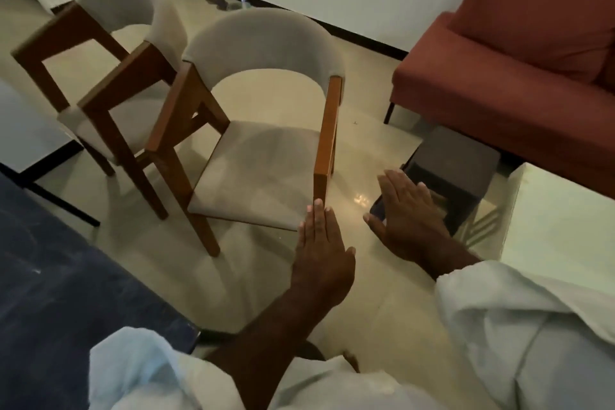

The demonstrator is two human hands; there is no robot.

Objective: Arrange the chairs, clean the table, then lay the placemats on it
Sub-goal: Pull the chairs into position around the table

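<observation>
The near chair lies just ahead of our flat, empty left hand; our right hand, flat too, is farther.

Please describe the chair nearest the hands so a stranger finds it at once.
Start at the red sofa on the right. Left of it stand two beige chairs; take the nearer chair. Unlike the far chair, its front arm post stands at the left hand.

The person is wearing a loose, pale white garment of thin, creased cloth. Its 2 wide sleeves, the left sleeve and the right sleeve, are bunching in soft folds and ending short of the wrists, the left one further up the arm.
</observation>
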